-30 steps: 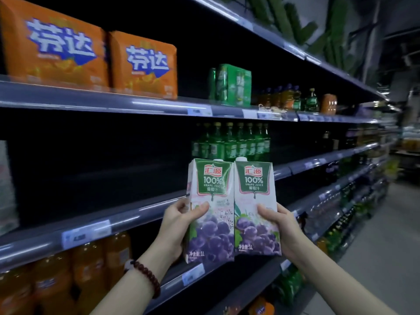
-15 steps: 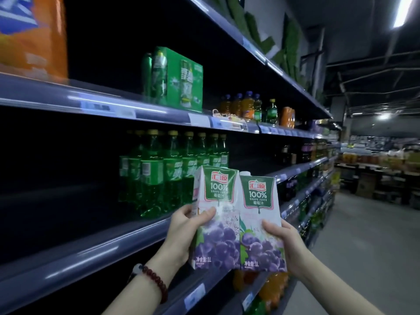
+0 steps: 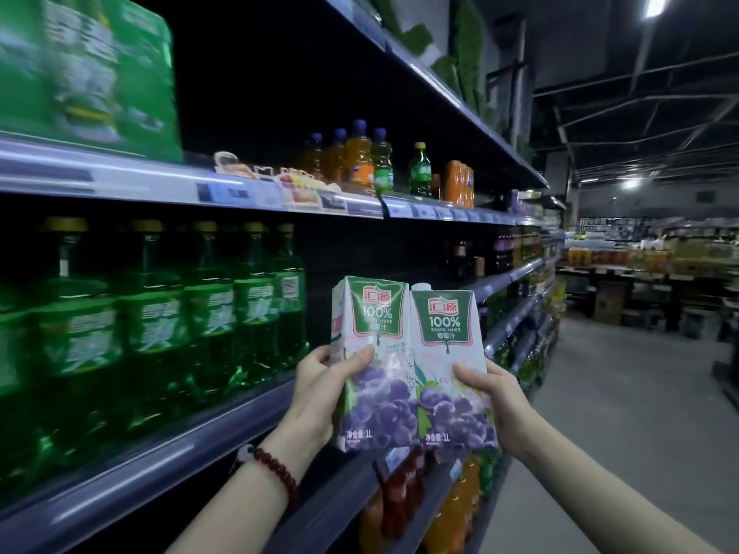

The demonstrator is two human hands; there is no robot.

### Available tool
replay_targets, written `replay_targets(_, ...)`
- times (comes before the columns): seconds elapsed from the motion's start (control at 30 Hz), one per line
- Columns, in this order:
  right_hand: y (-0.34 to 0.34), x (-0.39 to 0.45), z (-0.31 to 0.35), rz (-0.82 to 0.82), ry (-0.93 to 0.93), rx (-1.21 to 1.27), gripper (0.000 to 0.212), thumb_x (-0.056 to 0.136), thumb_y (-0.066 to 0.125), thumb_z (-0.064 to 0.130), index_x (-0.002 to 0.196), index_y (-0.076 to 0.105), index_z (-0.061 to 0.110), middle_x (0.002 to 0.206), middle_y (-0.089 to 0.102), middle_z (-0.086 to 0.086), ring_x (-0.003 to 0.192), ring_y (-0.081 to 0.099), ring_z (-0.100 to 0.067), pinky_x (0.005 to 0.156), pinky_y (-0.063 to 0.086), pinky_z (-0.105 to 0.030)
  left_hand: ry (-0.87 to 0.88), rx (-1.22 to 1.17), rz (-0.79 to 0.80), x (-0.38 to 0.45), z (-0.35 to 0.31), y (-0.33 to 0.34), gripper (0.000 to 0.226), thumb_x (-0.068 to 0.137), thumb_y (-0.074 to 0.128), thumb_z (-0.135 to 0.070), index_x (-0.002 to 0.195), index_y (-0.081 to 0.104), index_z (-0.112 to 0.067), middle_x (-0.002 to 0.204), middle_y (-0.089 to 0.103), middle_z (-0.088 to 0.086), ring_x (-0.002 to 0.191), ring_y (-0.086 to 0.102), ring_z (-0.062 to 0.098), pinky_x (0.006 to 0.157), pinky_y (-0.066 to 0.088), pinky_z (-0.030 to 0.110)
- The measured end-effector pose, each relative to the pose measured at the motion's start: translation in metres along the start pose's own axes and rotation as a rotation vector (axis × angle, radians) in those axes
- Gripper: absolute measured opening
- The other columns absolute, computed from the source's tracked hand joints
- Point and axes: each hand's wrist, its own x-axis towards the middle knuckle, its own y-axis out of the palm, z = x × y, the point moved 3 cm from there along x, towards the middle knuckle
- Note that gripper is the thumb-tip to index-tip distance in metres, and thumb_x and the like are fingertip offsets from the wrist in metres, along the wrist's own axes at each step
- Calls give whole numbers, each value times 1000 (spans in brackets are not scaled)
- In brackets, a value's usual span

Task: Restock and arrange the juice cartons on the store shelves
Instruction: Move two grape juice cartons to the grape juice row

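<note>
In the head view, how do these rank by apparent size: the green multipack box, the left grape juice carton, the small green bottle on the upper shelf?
1. green multipack box, though it is nearest the camera
2. left grape juice carton
3. small green bottle, farther away

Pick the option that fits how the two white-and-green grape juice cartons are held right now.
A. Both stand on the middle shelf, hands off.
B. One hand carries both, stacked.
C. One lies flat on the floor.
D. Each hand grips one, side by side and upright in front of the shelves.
D: the left hand grips the left white-and-green grape juice carton and the right hand grips the right carton, both upright and edge to edge.
</note>
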Motion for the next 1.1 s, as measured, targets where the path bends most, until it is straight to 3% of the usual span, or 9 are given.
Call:
replay_targets(0.1,-45,40,5,12,8,5,61,59,78,11,117,60,1,105,71,-24,83,71,-39,69,60,-41,3,-3,-32,33,20,37,59,55,83,-25,106,60,-8,85,77,10,76,74,29,58,58,31)
replay_targets(0.17,-73,67,12,31,23,-8,58,62,76,9,117,60,0,103,71,-24,79,71,-38,65,59,-39,7,-2,-70,54,32,63,59,55,83,-25,106,61,-6,85,77,10,75,74,29,56,57,29)
replay_targets(0.3,-116,121,28,79,45,-17,65,56,79,11,117,58,0,106,70,-27,82,70,-40,72,59,-46,25,-11,-139,96,46,107,56,55,83,-26,102,63,-4,81,77,10,71,75,26,53,57,27)
replay_targets(0.53,-157,215,34,137,65,-10,66,54,81,12,115,60,0,101,72,-24,77,70,-37,74,58,-45,68,18,-215,173,59,145,53,55,83,-25,100,63,-7,78,77,7,67,74,22,51,55,25)
replay_targets(0.8,-165,330,15,211,59,40,58,59,78,9,112,59,0,95,73,-21,73,72,-35,63,60,-38,115,48,-262,271,76,143,52,54,83,-24,99,64,-6,78,77,9,67,74,25,50,56,26)
replay_targets(1.0,-162,403,12,263,25,43,59,54,81,10,109,62,4,100,74,-18,86,72,-37,73,59,-42,155,59,-307,331,80,136,53,54,84,-23,99,62,-7,78,77,9,70,75,25,54,57,28)
replay_targets(1.1,-158,434,5,295,37,60,58,55,82,9,109,62,5,100,74,-18,87,72,-37,70,59,-41,142,77,-357,350,87,131,48,54,83,-26,94,64,-7,75,77,8,68,74,24,57,56,29)
